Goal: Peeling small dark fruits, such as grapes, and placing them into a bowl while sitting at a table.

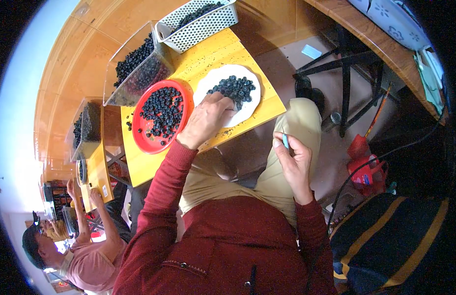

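Note:
My left hand (207,118) reaches over the white plate (229,119), its fingers curled down at the near side of a heap of blueberries (234,89). Its fingertips are partly hidden, so what they pinch does not show. Above my right thigh, away from the table, my right hand (295,160) is closed around a small light-blue stick-like piece (285,141); most of that piece is hidden in the fingers. Left of the white plate lies a red plate (141,139) with many dark berries (162,112) spread over it.
The yellow table (139,169) also bears a clear bin (110,91) of berries and a white perforated basket (208,28). A few berries and dark crumbs lie loose. Another person (93,260) works at a second table (98,172) on the left. A black cable (385,160) hangs at the right.

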